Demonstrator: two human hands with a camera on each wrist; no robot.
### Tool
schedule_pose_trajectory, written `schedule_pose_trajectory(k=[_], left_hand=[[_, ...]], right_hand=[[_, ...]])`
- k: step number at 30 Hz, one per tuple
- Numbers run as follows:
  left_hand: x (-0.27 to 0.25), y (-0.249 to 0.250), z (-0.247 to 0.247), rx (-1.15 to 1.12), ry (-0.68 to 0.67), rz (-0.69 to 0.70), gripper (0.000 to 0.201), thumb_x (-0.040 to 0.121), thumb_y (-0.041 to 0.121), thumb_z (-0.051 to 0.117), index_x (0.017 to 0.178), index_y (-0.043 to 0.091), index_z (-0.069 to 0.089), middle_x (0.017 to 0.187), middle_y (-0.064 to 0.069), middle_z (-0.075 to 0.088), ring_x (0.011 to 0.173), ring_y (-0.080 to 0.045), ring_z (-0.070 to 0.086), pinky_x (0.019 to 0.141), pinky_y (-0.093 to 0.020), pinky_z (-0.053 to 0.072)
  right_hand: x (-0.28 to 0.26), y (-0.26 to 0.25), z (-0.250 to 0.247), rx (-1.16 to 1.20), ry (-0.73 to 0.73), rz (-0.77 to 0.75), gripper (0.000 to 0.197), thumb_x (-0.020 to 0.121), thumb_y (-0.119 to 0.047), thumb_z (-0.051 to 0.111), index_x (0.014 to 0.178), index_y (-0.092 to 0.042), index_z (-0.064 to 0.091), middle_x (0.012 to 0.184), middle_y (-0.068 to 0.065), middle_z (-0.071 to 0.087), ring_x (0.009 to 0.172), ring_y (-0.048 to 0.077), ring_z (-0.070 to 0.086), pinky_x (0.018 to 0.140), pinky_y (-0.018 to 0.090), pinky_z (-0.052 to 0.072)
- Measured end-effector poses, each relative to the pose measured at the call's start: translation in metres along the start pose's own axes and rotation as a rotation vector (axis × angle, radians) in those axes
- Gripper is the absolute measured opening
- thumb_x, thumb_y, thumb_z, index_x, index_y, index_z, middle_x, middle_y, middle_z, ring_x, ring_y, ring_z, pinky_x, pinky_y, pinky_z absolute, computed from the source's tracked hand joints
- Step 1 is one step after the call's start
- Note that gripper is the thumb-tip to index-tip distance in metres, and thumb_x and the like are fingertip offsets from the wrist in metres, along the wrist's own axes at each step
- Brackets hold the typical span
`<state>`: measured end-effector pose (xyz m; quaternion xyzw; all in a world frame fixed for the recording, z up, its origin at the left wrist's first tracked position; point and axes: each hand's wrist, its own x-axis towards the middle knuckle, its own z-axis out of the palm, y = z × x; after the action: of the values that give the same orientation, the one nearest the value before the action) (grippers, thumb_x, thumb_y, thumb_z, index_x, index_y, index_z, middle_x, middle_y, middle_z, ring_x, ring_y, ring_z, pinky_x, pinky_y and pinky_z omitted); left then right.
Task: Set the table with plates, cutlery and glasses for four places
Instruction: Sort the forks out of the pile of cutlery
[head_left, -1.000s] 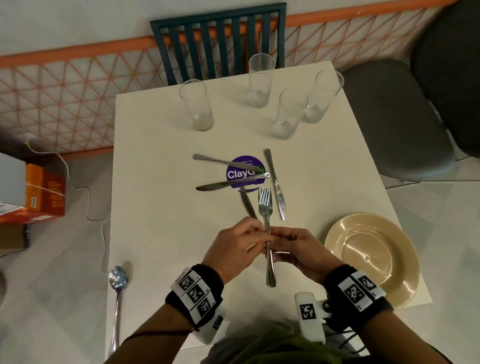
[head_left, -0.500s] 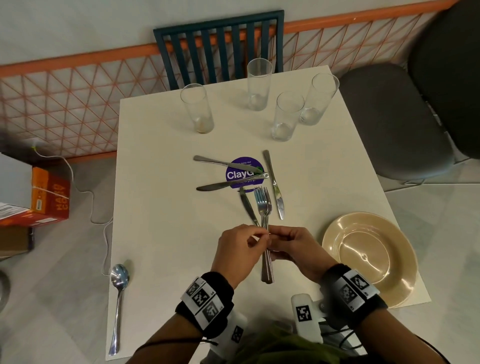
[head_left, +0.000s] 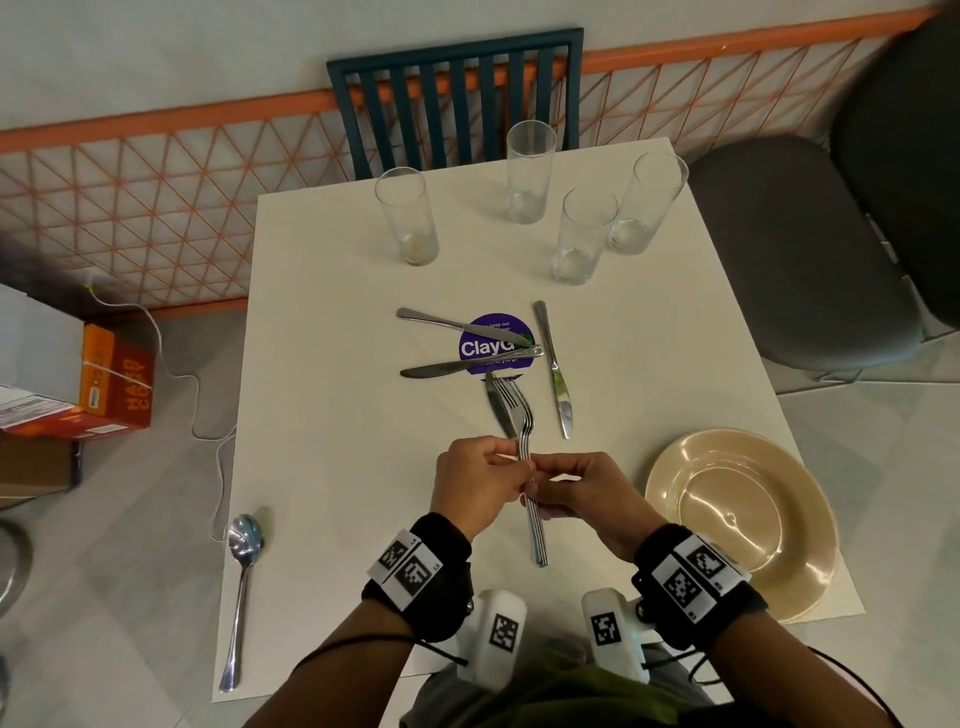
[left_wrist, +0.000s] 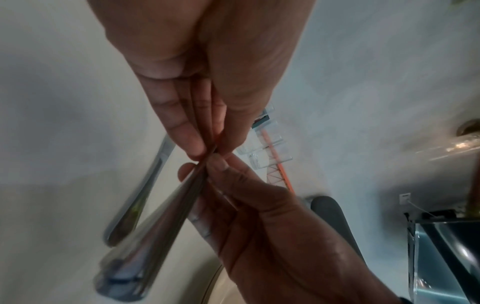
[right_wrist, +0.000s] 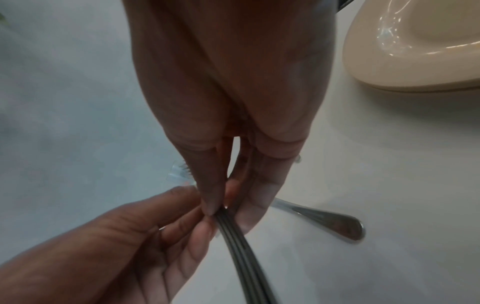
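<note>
A nested stack of steel forks (head_left: 525, 441) hangs above the white table (head_left: 332, 467), tines pointing away from me. Both hands pinch its handles: my left hand (head_left: 480, 480) from the left, my right hand (head_left: 571, 491) from the right. The left wrist view shows the forks (left_wrist: 155, 232) between the fingertips of both hands, as does the right wrist view of the forks (right_wrist: 241, 246). Several knives (head_left: 556, 369) lie around a purple sticker (head_left: 496, 343). A stack of beige plates (head_left: 743, 519) sits at the right. Several empty glasses (head_left: 584, 234) stand at the far edge. A spoon (head_left: 241, 582) lies at the near left.
A dark slatted chair (head_left: 457, 93) stands at the far side, and grey chairs (head_left: 800, 249) are to the right. An orange box (head_left: 114, 379) and a white cable (head_left: 192, 395) lie on the floor at the left, before an orange mesh fence (head_left: 156, 208).
The forks have shifted a little within both hands and now show several nested edges. The camera view has drifted slightly; the table items have not moved.
</note>
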<state>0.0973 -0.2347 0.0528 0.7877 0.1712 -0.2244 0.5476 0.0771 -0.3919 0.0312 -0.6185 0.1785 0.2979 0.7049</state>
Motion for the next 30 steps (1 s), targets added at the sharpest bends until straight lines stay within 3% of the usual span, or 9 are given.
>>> schedule_pose_trajectory(k=[3,6,8,10,14,18,24,28,30], left_hand=[[-0.001,-0.002,-0.001,0.011,0.026,-0.015,0.022,0.075,0.015,0.078,0.097,0.014,0.076,0.070,0.000,0.075,0.062,-0.014,0.072,0.071,-0.030,0.062],[-0.003,-0.006,-0.001,0.007,0.048,-0.017,0.018,0.074,0.019,0.078,0.091,0.022,0.076,0.070,0.002,0.075,0.065,-0.015,0.073,0.076,-0.037,0.062],[-0.004,-0.009,-0.003,0.011,0.061,-0.019,0.019,0.075,0.020,0.077,0.094,0.020,0.076,0.071,0.002,0.076,0.065,-0.015,0.073,0.077,-0.038,0.061],[-0.005,-0.012,-0.007,0.037,0.076,-0.028,0.020,0.075,0.020,0.077,0.095,0.019,0.077,0.072,0.001,0.076,0.066,-0.015,0.073,0.077,-0.038,0.061],[-0.008,-0.026,-0.020,0.137,0.101,-0.028,0.020,0.072,0.020,0.074,0.091,0.023,0.078,0.070,0.004,0.075,0.067,-0.011,0.071,0.077,-0.035,0.061],[-0.019,-0.052,-0.045,0.243,0.187,-0.066,0.022,0.075,0.022,0.074,0.096,0.022,0.078,0.081,0.004,0.077,0.074,-0.011,0.071,0.081,-0.030,0.057],[-0.040,-0.117,-0.104,0.448,0.362,-0.237,0.012,0.075,0.021,0.069,0.084,0.022,0.076,0.077,0.002,0.072,0.078,-0.021,0.066,0.069,-0.028,0.050],[-0.048,-0.153,-0.140,0.630,0.402,-0.378,0.005,0.081,0.025,0.064,0.080,0.025,0.068,0.081,0.000,0.065,0.075,-0.019,0.055,0.065,-0.027,0.043],[-0.050,-0.167,-0.152,0.668,0.427,-0.437,0.003,0.082,0.024,0.061,0.080,0.024,0.064,0.085,-0.001,0.063,0.075,-0.019,0.048,0.066,-0.027,0.038]], right_hand=[[0.001,0.002,0.003,-0.046,0.000,0.003,0.023,0.086,0.002,0.071,0.108,-0.004,0.074,0.088,0.013,0.073,0.077,0.019,0.069,0.078,0.033,0.060],[0.004,0.002,0.004,-0.099,-0.037,-0.006,0.023,0.088,0.000,0.069,0.110,-0.004,0.074,0.085,0.013,0.072,0.067,0.015,0.066,0.073,0.034,0.053],[0.004,0.001,0.007,-0.132,-0.068,-0.013,0.021,0.090,0.000,0.066,0.109,-0.005,0.074,0.088,0.014,0.072,0.066,0.012,0.066,0.070,0.029,0.050],[0.004,0.000,0.012,-0.147,-0.106,-0.012,0.020,0.092,0.001,0.064,0.108,-0.007,0.074,0.092,0.013,0.072,0.075,0.012,0.068,0.073,0.023,0.055],[0.008,0.001,0.024,-0.283,-0.251,0.018,0.022,0.095,-0.006,0.061,0.109,-0.013,0.075,0.098,0.008,0.074,0.090,0.015,0.068,0.089,0.034,0.059],[0.019,0.007,0.039,-0.450,-0.266,0.066,0.030,0.097,-0.016,0.059,0.127,-0.015,0.066,0.107,0.011,0.073,0.097,0.019,0.071,0.088,0.030,0.058],[0.030,0.022,0.035,-0.602,-0.274,0.118,0.030,0.096,-0.017,0.060,0.125,-0.016,0.066,0.104,0.010,0.074,0.089,0.017,0.071,0.079,0.027,0.056],[0.034,0.035,0.022,-0.789,-0.283,0.157,0.023,0.095,-0.016,0.060,0.117,-0.016,0.068,0.096,0.000,0.072,0.080,0.014,0.068,0.075,0.027,0.056],[0.034,0.042,0.016,-0.848,-0.282,0.194,0.018,0.095,-0.014,0.059,0.109,-0.017,0.070,0.093,0.002,0.071,0.076,0.013,0.065,0.073,0.028,0.055]])
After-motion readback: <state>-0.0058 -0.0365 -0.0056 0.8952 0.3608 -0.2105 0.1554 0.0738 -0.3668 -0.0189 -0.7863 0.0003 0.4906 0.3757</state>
